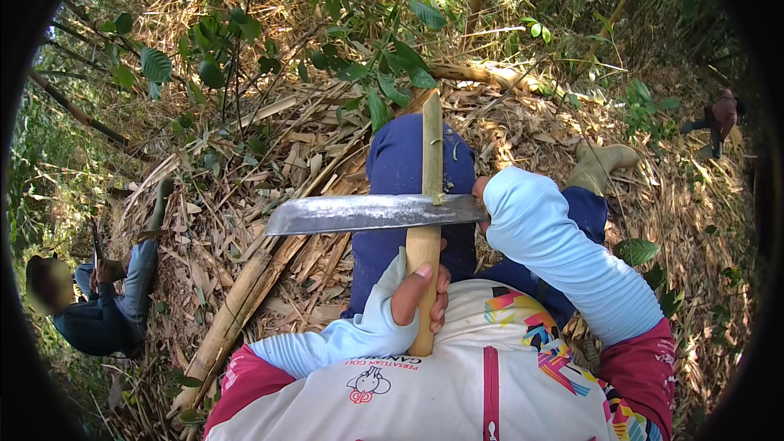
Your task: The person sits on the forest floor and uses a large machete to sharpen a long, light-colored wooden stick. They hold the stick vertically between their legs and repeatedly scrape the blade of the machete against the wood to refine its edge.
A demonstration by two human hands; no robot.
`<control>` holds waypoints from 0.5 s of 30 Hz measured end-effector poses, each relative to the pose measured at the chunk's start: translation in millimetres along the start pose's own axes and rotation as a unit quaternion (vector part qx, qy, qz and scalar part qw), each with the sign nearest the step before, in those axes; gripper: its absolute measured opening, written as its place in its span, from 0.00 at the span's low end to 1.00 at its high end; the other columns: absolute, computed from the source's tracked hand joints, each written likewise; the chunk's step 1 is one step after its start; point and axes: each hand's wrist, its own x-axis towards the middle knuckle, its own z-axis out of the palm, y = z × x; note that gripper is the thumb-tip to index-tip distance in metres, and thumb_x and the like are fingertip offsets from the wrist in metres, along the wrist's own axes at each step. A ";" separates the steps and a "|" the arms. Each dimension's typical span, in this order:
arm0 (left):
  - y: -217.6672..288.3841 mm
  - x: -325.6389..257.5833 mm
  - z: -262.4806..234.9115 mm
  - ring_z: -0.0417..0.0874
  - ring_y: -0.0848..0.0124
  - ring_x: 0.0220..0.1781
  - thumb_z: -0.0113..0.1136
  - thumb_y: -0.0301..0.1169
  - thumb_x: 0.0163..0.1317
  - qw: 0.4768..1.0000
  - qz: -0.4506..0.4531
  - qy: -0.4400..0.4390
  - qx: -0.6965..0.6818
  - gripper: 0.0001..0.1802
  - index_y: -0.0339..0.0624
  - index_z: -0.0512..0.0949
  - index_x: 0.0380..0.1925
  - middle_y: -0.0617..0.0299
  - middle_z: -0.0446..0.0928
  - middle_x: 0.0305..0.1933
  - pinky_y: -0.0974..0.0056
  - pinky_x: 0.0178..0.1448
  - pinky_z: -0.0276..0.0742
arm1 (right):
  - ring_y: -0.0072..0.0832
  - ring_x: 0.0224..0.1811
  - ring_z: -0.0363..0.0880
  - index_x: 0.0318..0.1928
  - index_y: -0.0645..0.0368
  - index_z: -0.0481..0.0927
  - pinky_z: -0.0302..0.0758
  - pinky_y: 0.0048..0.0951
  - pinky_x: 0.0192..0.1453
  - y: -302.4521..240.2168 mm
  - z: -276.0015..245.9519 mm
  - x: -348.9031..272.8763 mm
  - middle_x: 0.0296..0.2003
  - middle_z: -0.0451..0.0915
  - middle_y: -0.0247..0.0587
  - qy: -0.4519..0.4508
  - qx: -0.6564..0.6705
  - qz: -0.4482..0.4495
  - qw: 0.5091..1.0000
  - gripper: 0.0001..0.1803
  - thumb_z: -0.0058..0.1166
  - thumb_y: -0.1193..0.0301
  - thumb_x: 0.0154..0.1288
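My left hand (419, 294) is closed round the lower, pale shaved part of a bamboo strip (433, 147). The strip stands away from my chest, and its upper part is still greenish-brown. Across it lies the broad steel blade of a machete (351, 214), its edge against the strip where the pale part meets the darker skin. My right hand (483, 204) is closed at the machete's right end; the sleeve covers most of that hand, and the handle is hidden. Behind the strip is my knee in blue trousers (396, 163).
A long split log (237, 302) lies on the dry leaves to the left. Another person (106, 302) sits at the far left, holding something thin and dark. My boot (603, 165) rests on the litter at right. Leafy stems (376, 73) and a fallen branch (482, 73) are ahead.
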 end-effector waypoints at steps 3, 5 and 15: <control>-0.2 0.4 -4.2 0.69 0.73 0.24 0.46 0.39 0.69 1.000 -0.003 -0.025 -0.010 0.28 0.41 0.52 0.64 0.59 0.66 0.35 0.67 0.27 0.70 | 0.46 0.37 0.82 0.43 0.55 0.79 0.78 0.41 0.40 -6.0 -8.9 4.2 0.32 0.82 0.47 -0.050 -0.005 0.012 0.999 0.18 0.63 0.65 0.49; -1.1 0.0 -5.2 0.69 0.73 0.24 0.46 0.39 0.69 1.000 0.000 -0.027 -0.008 0.28 0.41 0.54 0.63 0.59 0.66 0.34 0.67 0.26 0.70 | 0.48 0.35 0.81 0.39 0.56 0.77 0.77 0.42 0.37 -11.8 -13.6 11.0 0.30 0.81 0.48 -0.156 -0.032 0.011 0.987 0.14 0.59 0.66 0.51; -4.0 0.6 -7.5 0.69 0.72 0.24 0.46 0.39 0.69 1.000 0.000 -0.022 -0.010 0.28 0.40 0.53 0.63 0.59 0.66 0.34 0.67 0.27 0.70 | 0.45 0.40 0.82 0.45 0.53 0.78 0.79 0.37 0.44 -8.4 -12.4 7.5 0.35 0.82 0.47 -0.101 -0.030 0.031 0.994 0.20 0.62 0.64 0.51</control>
